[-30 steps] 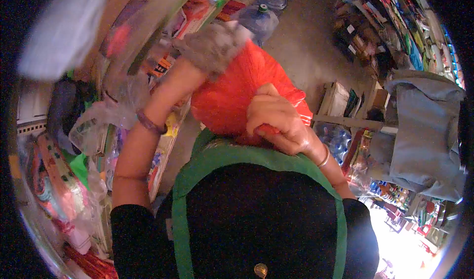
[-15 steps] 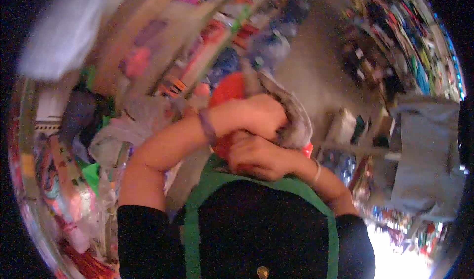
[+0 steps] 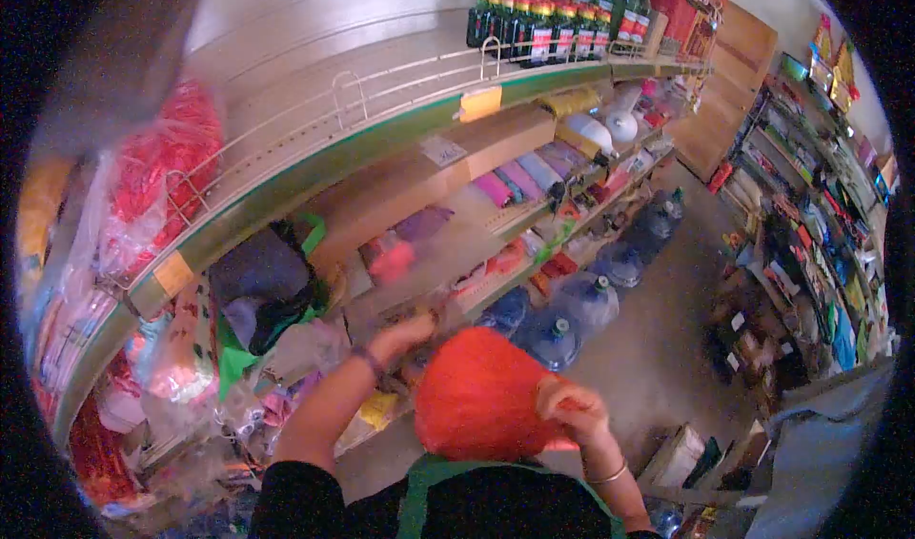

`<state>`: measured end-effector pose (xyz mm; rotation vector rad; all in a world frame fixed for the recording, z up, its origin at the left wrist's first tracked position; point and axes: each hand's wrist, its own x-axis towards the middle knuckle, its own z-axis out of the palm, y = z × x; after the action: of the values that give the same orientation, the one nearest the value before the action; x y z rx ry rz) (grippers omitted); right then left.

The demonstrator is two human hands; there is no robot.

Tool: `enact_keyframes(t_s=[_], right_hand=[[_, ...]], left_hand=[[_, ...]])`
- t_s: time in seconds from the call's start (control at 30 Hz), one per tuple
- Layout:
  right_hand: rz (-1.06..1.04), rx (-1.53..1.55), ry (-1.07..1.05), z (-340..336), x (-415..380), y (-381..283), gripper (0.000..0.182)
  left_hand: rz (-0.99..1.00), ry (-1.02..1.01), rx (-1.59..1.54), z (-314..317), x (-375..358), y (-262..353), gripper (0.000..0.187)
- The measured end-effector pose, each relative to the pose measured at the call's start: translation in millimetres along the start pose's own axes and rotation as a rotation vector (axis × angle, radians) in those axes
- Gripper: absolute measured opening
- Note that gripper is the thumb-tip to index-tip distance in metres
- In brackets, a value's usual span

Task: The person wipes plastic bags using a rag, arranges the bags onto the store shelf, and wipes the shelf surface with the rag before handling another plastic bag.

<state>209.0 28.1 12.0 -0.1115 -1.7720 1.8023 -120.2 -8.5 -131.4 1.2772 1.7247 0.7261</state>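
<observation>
My right hand (image 3: 575, 411) is closed on the edge of a bulging red plastic bag (image 3: 481, 396), which hangs in front of my green apron straps. What is inside the bag is hidden. My left hand (image 3: 405, 337), a dark band on its wrist, reaches out to the lower shelf at the left, its fingers curled. A grey-brown smear extends from that hand along the shelf front, too blurred to name. Just beyond lie pink and purple folded goods (image 3: 396, 258) on the shelf.
A long cardboard box (image 3: 429, 182) lies under the top shelf, where dark bottles (image 3: 553, 29) stand. Several large blue water jugs (image 3: 553, 341) line the floor by the shelf. A grey cloth-like sheet (image 3: 820, 444) is at the right. A wooden door (image 3: 739, 72) stands at the back.
My hands were together at my chest; now they are apart. The left has moved out to the shelf, the right holds the bag's edge. The view has swung up toward the shelves.
</observation>
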Motion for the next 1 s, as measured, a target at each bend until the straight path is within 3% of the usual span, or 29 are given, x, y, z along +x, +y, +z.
enact_keyframes(t_s=[0.07,0.1,0.13,0.17,0.23,0.27,0.33,0.4,0.47,0.53,0.57,0.6,0.73,0.8,0.83,0.9,0.93,1.0], right_hand=[[-0.029,0.166,0.15,-6,13,-20,0.008],[-0.057,0.262,0.216,-8,25,-33,0.009],[-0.096,0.255,0.228,-10,36,-47,0.011],[-0.131,0.247,0.243,-10,45,-62,0.013],[-0.144,0.194,0.265,-8,66,-95,0.013],[-0.198,0.201,0.244,-10,76,-108,0.013],[-0.309,0.243,0.216,-20,100,-135,0.012],[-0.356,0.349,0.207,-31,120,-168,0.01],[-0.36,0.382,0.319,-28,140,-205,0.012],[-0.37,0.369,0.274,-34,162,-236,0.017],[-0.366,0.39,0.11,-43,173,-250,0.019],[-0.381,0.29,0.198,-38,184,-264,0.019],[-0.491,-0.411,0.567,-22,225,-305,0.018],[-0.524,0.11,0.118,-25,251,-312,0.018],[-0.524,0.369,-0.113,-23,265,-314,0.019],[-0.499,0.426,-0.306,-12,294,-320,0.019],[-0.498,0.433,-0.311,-4,304,-322,0.019],[-0.498,0.441,-0.233,12,327,-318,0.02]], left_hand=[[0.032,-0.07,0.3,14,2,-94,0.034],[-0.024,-0.156,0.575,25,-18,-94,0.035],[-0.08,-0.242,0.847,30,-41,-78,0.035],[-0.169,-0.128,0.773,29,-81,-18,0.038],[-0.117,-0.007,0.773,37,-111,39,0.045],[0.017,-0.008,0.852,45,-115,40,0.049],[0.21,-0.052,0.745,49,-114,54,0.058],[0.318,-0.157,0.371,40,-111,84,0.069],[0.455,-0.121,0.199,27,-126,143,0.074],[0.771,-0.017,0.108,31,-114,171,0.088],[0.682,-0.133,-0.02,33,-109,187,0.091],[0.59,-0.249,-0.146,34,-104,202,0.093],[0.746,-0.25,-0.383,28,-91,251,0.091],[0.769,-0.247,-0.681,12,-89,274,0.084],[0.811,-0.193,-0.678,2,-89,283,0.078],[0.894,-0.09,-0.67,-21,-94,302,0.064],[0.777,-0.088,-0.708,-42,-115,315,0.049],[0.739,-0.178,-1.022,-53,-102,311,0.047]])
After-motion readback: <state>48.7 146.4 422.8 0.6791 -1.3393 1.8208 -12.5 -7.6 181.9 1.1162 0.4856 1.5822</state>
